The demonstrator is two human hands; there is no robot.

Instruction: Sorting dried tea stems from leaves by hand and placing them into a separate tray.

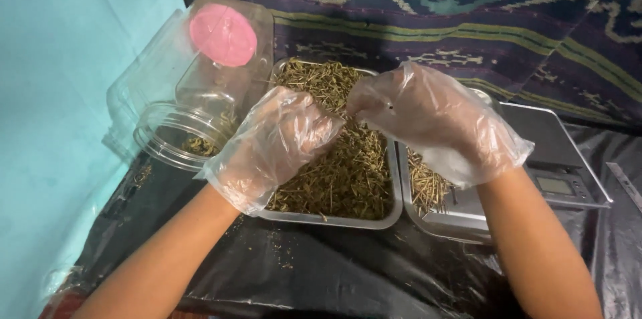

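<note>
Head view: both hands pinch dried stems above tray, jar left.

Pink lid; seemingly olive-green dried stems.

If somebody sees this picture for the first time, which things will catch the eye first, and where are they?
In the centre, the left hand and the right hand, both in thin clear plastic gloves, meet above a metal tray full of dried greenish-brown stems. At the upper left, a clear plastic jar lies on its side, with a bright pink round lid behind it. At the right, a grey digital scale stands on the black sheet.
</note>
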